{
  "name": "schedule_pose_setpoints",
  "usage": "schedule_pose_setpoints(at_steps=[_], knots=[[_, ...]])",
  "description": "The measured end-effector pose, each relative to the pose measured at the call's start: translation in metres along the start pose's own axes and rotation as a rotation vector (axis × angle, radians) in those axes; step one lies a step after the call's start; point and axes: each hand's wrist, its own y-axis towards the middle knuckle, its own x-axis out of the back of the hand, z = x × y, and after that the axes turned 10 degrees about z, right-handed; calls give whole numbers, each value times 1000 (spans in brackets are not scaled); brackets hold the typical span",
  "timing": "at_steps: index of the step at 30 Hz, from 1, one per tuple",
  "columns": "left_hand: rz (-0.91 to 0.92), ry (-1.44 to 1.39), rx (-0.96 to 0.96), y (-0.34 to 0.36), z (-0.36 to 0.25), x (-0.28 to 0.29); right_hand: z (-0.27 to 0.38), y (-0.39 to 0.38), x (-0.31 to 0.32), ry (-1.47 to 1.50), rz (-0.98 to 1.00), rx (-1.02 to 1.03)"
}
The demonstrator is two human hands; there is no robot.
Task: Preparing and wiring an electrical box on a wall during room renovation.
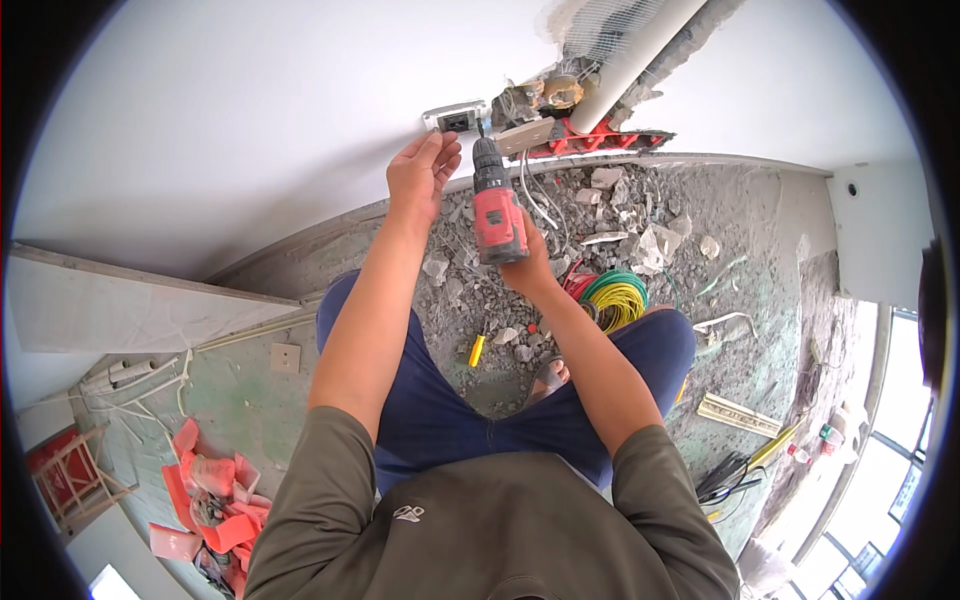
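A wall socket (456, 119) with a pale frame and dark centre sits low on the white wall. My left hand (420, 175) reaches up to its lower edge, fingers curled, with the thumb and forefinger gripping there. In my right hand (528, 262) is a red and black cordless drill (497, 215), held by its handle. The drill points at the wall, its bit at the right end of the socket; the exact contact is too small to make out. Beside the bit, a beige cover plate (525, 136) hangs tilted near white wires (538, 203).
Rubble (620, 215) covers the floor along the wall. A white pipe (635, 65) runs out of a broken wall opening. Between my legs lies a yellow-handled tool (476, 351); coiled yellow and green wire (617, 300) lies by my right knee. Red scraps (215, 490) lie at left.
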Motion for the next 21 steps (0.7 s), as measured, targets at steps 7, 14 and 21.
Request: schedule_pose_setpoints(at_steps=[7,14,21], knots=[[-25,13,14,-2,1,-6,-15,4,-6,445,1,46],[-47,69,19,-3,-1,-5,-15,3,1,288,84,44],[-92,128,9,-1,1,-5,-28,2,-1,400,121,73]])
